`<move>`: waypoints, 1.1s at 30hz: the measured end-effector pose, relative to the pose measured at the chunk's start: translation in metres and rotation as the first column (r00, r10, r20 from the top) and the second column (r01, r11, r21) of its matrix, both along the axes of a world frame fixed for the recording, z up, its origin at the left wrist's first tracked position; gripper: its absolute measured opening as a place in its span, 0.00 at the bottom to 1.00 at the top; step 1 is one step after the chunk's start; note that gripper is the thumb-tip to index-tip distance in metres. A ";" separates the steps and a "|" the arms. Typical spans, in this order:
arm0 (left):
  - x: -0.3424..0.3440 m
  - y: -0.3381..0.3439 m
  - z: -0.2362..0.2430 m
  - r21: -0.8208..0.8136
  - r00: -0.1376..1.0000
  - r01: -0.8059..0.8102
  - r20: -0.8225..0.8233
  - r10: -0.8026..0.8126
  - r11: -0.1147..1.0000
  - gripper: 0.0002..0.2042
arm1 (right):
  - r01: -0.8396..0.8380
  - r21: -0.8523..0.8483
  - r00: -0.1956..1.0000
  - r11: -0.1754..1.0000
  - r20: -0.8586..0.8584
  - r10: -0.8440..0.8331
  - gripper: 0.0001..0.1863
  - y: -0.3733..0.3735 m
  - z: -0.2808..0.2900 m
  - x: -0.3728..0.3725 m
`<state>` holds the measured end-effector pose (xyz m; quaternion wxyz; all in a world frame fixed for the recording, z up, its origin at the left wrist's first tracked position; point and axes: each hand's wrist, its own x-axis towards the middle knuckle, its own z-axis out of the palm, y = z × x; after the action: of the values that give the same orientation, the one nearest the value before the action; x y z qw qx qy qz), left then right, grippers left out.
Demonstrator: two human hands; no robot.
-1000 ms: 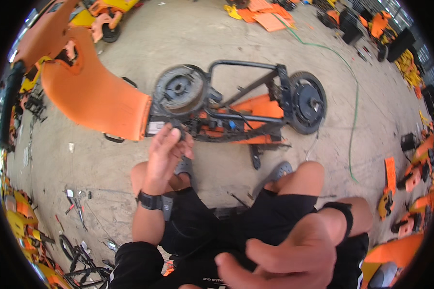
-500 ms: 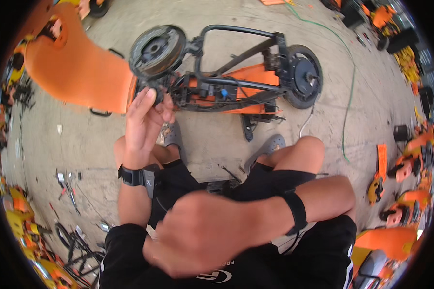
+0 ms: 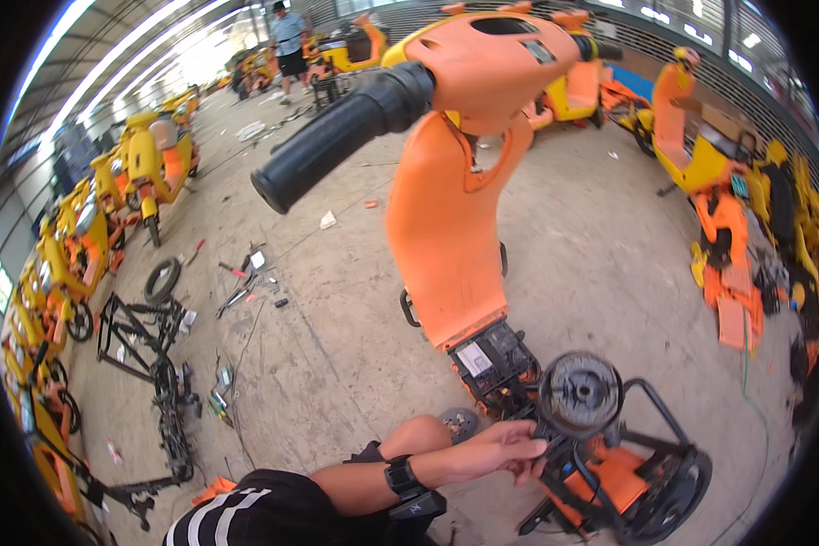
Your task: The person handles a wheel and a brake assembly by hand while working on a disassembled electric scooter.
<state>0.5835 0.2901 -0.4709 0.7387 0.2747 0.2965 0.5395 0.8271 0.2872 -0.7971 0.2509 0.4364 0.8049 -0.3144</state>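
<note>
My left hand (image 3: 514, 448) comes in from the bottom, with a black device strapped to the wrist, its fingers closed on a black part just below a bare round wheel hub (image 3: 581, 391) of the partly stripped scooter. The scooter has an orange front panel (image 3: 441, 227), a black handlebar grip (image 3: 328, 136), a black box with a pale label (image 3: 482, 359), a tubular frame (image 3: 655, 409) and a tyred wheel (image 3: 682, 487) at lower right. My right hand is out of view.
Rows of yellow-orange scooters (image 3: 146, 168) line the left and back. A stripped black frame (image 3: 164, 400), loose tyre (image 3: 162, 280) and tools (image 3: 237, 291) lie at left. A person (image 3: 288, 45) stands at the back. Orange panels (image 3: 733, 309) and a green hose (image 3: 748, 400) are at right.
My view has swung up and left, bringing the handlebar and hall into sight. My right hand, moving near my body earlier, has left view. My left hand stays on the black part.
</note>
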 end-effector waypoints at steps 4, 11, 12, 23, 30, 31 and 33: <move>0.009 -0.023 -0.011 -0.060 0.998 -0.066 0.021 0.067 0.996 0.12 | -0.012 -0.026 0.999 1.000 -0.035 0.011 0.16 0.005 0.016 -0.001; 0.034 -0.070 -0.009 -0.068 0.982 -0.015 0.187 0.027 0.998 0.12 | 0.057 -0.138 0.917 0.989 -0.383 -0.107 0.15 -0.054 0.136 0.006; 0.038 -0.075 -0.011 -0.077 0.984 -0.035 0.173 0.048 0.996 0.12 | 0.035 -0.170 0.891 0.985 -0.441 -0.108 0.15 -0.074 0.176 0.005; 0.078 -0.057 -0.043 -0.001 0.996 0.018 0.090 -0.017 1.000 0.11 | 0.479 -0.731 0.098 0.486 -0.505 -0.857 0.17 -0.004 0.225 0.034; 0.090 -0.058 -0.043 0.129 0.993 0.103 0.051 -0.110 0.986 0.11 | 0.063 -0.931 -0.248 0.359 -0.363 -0.898 0.13 -0.002 0.248 0.024; 0.091 -0.057 -0.047 0.130 0.993 0.097 0.056 -0.105 0.987 0.12 | 0.015 -0.922 -0.232 0.387 -0.380 -0.896 0.13 -0.001 0.246 0.022; 0.087 -0.059 -0.045 0.159 0.997 0.079 0.008 -0.081 0.984 0.12 | 0.015 -0.907 -0.237 0.422 -0.413 -0.879 0.12 -0.002 0.247 0.015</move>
<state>0.6701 0.2314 -0.5156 0.7377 0.3402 0.2362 0.5331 0.8426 0.2849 -0.5503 -0.3915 0.2823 0.2985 -0.8234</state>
